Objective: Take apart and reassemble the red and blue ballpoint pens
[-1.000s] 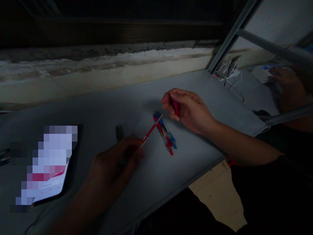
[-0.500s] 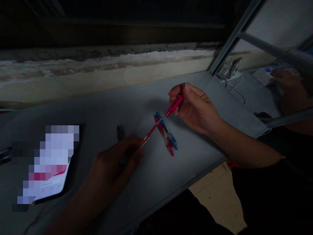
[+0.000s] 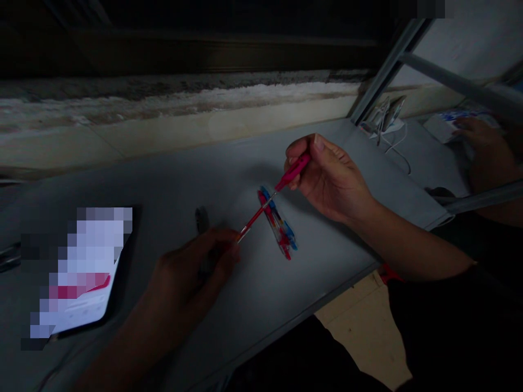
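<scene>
Above the desk, both hands stretch a red pen (image 3: 291, 173) between them on a slant. My right hand (image 3: 333, 179) pinches its thick pinkish-red part at the upper end. From that part a thin red refill (image 3: 256, 215) runs down to my left hand (image 3: 186, 269), whose thumb and fingers are closed round the lower end. What sits deeper inside the left fingers is too dark to make out. Under the refill, a red pen with a clear barrel (image 3: 283, 238) and a blue pen (image 3: 291, 234) lie side by side. Partly hidden behind my left hand is a dark object (image 3: 201, 219).
A phone (image 3: 96, 305) with a lit, partly blurred screen lies at the left on the grey desk (image 3: 322, 256). A metal frame post (image 3: 384, 68) rises at the right. Beyond it are a white cable (image 3: 402, 149) and another person's hand (image 3: 476, 133) on a white and blue item.
My right hand has shifted very slightly up and to the right with the thick red part, which has turned a little. My left hand has hardly moved.
</scene>
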`<control>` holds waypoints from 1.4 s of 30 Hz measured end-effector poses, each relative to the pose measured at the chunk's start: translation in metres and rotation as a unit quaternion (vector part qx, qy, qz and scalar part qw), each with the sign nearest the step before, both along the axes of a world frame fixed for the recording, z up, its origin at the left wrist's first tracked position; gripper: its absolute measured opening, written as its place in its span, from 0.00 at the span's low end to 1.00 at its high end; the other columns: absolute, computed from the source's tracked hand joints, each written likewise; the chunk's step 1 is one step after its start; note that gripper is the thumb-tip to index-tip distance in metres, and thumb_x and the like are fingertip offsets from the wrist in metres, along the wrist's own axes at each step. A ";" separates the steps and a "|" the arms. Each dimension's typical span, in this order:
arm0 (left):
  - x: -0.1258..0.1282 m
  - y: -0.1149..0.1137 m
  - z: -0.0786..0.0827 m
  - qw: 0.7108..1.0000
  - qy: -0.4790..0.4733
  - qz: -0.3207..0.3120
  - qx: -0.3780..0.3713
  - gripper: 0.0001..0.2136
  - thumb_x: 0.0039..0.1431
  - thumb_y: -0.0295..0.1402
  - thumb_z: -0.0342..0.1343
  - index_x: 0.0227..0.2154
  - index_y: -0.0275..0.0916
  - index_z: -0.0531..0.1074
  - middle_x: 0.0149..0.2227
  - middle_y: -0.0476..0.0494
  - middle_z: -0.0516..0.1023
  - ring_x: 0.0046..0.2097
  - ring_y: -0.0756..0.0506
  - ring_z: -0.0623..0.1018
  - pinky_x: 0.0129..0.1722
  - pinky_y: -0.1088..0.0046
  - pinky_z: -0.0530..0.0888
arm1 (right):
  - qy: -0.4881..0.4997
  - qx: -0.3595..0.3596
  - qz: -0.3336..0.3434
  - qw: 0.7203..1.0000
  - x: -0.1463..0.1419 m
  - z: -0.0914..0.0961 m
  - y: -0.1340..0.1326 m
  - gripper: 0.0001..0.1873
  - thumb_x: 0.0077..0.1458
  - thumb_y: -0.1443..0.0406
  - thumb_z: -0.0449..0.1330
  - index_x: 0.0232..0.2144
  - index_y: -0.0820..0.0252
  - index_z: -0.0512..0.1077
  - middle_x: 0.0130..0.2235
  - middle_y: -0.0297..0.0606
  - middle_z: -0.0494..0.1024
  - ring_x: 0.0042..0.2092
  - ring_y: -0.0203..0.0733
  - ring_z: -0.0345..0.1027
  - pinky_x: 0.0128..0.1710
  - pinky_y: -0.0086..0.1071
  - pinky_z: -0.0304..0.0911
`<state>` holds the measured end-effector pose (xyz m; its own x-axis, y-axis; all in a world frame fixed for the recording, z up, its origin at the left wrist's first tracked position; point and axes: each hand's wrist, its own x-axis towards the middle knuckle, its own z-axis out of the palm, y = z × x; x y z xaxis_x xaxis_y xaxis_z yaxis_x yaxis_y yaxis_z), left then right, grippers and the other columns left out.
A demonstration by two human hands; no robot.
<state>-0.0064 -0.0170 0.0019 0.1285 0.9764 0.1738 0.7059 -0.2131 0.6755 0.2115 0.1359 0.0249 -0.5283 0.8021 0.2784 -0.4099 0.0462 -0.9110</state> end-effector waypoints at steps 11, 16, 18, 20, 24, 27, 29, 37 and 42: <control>-0.002 0.000 -0.002 1.000 0.013 -0.007 0.008 0.07 0.70 0.35 0.52 0.45 0.43 0.74 0.35 0.53 0.83 0.32 0.52 0.82 0.28 0.84 0.72 | -0.100 0.020 -0.046 0.994 0.004 0.004 -0.002 0.17 0.66 0.50 0.59 0.34 0.54 0.77 0.35 0.34 0.76 0.32 0.34 0.68 0.31 0.29 0.68; -0.004 -0.002 -0.003 1.000 0.022 -0.005 0.003 0.08 0.71 0.36 0.52 0.47 0.44 0.73 0.37 0.52 0.83 0.33 0.51 0.82 0.30 0.82 0.73 | -0.075 0.026 -0.038 0.996 0.003 0.004 -0.002 0.18 0.64 0.49 0.61 0.32 0.55 0.77 0.33 0.34 0.75 0.31 0.34 0.67 0.31 0.29 0.68; -0.004 -0.001 -0.003 1.000 0.021 -0.006 0.003 0.08 0.71 0.35 0.52 0.48 0.44 0.73 0.37 0.52 0.83 0.33 0.51 0.82 0.29 0.82 0.73 | -0.068 0.033 -0.025 0.997 0.002 0.002 -0.002 0.17 0.63 0.49 0.63 0.33 0.55 0.77 0.33 0.35 0.75 0.30 0.34 0.67 0.31 0.30 0.68; -0.004 -0.001 -0.004 1.000 0.019 -0.010 0.006 0.07 0.71 0.35 0.52 0.47 0.44 0.73 0.36 0.52 0.82 0.33 0.51 0.82 0.28 0.82 0.72 | -0.075 0.034 -0.022 0.996 0.001 0.001 -0.002 0.17 0.63 0.49 0.63 0.33 0.55 0.77 0.34 0.35 0.75 0.30 0.34 0.67 0.31 0.30 0.68; -0.003 0.000 -0.003 1.000 0.019 -0.024 0.005 0.07 0.72 0.35 0.52 0.47 0.44 0.72 0.36 0.51 0.82 0.33 0.52 0.82 0.29 0.83 0.73 | -0.077 0.028 -0.022 0.996 0.000 -0.001 -0.001 0.18 0.61 0.48 0.64 0.33 0.56 0.77 0.34 0.35 0.75 0.30 0.33 0.67 0.31 0.30 0.68; -0.003 0.001 -0.003 0.999 0.021 -0.025 0.007 0.07 0.72 0.35 0.52 0.48 0.44 0.72 0.37 0.52 0.82 0.34 0.52 0.82 0.30 0.83 0.73 | -0.053 0.033 -0.017 0.998 0.001 -0.002 0.000 0.17 0.60 0.49 0.65 0.34 0.56 0.78 0.34 0.34 0.76 0.30 0.33 0.66 0.31 0.29 0.68; -0.003 0.000 -0.003 0.999 0.024 -0.025 0.013 0.07 0.72 0.34 0.52 0.48 0.44 0.71 0.38 0.52 0.82 0.35 0.52 0.82 0.30 0.83 0.73 | -0.059 0.035 -0.020 0.997 0.001 -0.002 0.001 0.17 0.61 0.49 0.65 0.34 0.56 0.78 0.34 0.35 0.75 0.30 0.33 0.67 0.32 0.29 0.68; -0.005 0.000 -0.004 1.000 0.027 -0.014 0.007 0.07 0.71 0.35 0.52 0.47 0.43 0.73 0.36 0.52 0.82 0.32 0.52 0.81 0.28 0.81 0.73 | -0.033 0.027 0.004 0.999 0.000 -0.002 0.000 0.14 0.61 0.52 0.66 0.34 0.56 0.79 0.33 0.34 0.75 0.29 0.33 0.67 0.32 0.30 0.68; -0.005 0.000 -0.006 1.000 0.022 -0.013 0.001 0.08 0.71 0.36 0.52 0.47 0.44 0.73 0.38 0.51 0.83 0.35 0.51 0.82 0.31 0.81 0.74 | -0.041 0.023 -0.001 0.999 0.000 0.000 0.000 0.15 0.61 0.51 0.66 0.33 0.56 0.79 0.33 0.34 0.76 0.29 0.33 0.67 0.31 0.29 0.68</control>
